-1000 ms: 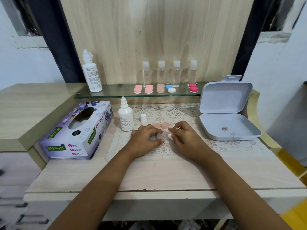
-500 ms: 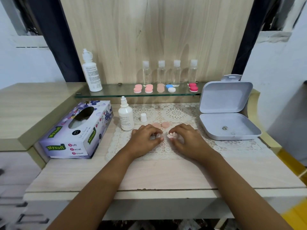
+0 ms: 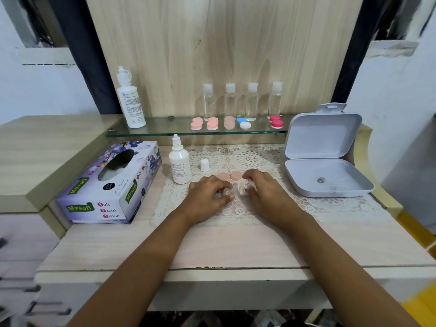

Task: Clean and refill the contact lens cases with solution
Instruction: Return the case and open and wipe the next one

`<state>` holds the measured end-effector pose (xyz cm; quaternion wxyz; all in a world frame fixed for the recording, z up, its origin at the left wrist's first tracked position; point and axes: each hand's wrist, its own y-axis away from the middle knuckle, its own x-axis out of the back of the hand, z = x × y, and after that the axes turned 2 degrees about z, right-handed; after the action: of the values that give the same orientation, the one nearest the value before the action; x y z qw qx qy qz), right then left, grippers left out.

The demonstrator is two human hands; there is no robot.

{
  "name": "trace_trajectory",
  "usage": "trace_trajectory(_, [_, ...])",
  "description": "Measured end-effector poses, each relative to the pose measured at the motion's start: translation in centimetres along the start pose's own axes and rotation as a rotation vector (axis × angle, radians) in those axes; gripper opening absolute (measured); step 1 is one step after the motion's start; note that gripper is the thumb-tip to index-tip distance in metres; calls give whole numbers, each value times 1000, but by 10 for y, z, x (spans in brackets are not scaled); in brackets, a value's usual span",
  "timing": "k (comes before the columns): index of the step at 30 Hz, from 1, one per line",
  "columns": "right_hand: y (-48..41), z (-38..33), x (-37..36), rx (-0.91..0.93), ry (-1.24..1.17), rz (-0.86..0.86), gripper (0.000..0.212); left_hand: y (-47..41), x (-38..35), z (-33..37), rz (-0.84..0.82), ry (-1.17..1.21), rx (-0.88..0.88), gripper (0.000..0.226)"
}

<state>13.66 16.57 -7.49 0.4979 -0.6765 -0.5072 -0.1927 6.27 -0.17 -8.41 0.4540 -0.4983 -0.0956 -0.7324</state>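
Note:
On the lace mat [image 3: 238, 208], my left hand [image 3: 208, 197] grips a clear contact lens case [image 3: 225, 192] and holds it down. Just to its right, my right hand [image 3: 264, 193] pinches a crumpled white tissue [image 3: 243, 186] that touches the case. Two peach caps [image 3: 228, 176] lie on the mat just beyond my fingers. The small white solution bottle [image 3: 180, 165] stands uncapped to the left, with its white cap [image 3: 204, 165] beside it.
A tissue box [image 3: 108, 185] lies at the left. An open grey plastic box [image 3: 325, 171] stands at the right. On the glass shelf [image 3: 165, 131] are a tall white bottle [image 3: 131, 100], several clear bottles [image 3: 240, 101] and several coloured lens cases [image 3: 236, 123].
My right hand shifted slightly over the case with the tissue, which now shows more between thumb and fingers. My left hand stayed on the case.

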Motion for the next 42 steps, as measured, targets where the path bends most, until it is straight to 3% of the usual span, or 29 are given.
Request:
trace_trajectory(4, [-4, 6, -1, -15, -42, -8, 19, 0, 0, 0, -4, -3, -1, 31])
trace_trajectory(13, [-5, 8, -4, 45, 98, -59, 33, 0, 0, 2, -4, -7, 21, 29])
trace_trajectory(17, [-6, 10, -2, 39, 155, -74, 26, 0, 1, 3, -14, -14, 25, 29])
trace_trajectory(26, [-10, 9, -2, 74, 272, -125, 31, 1, 3, 7, -32, -56, 27, 30])
trace_trajectory(38, [-6, 11, -3, 33, 173, -90, 22, 2, 3, 7, -29, -72, 19, 31])
trace_trajectory(42, [-3, 5, -5, -27, 137, -61, 38, 4, 3, 8, -13, -46, 19, 31])
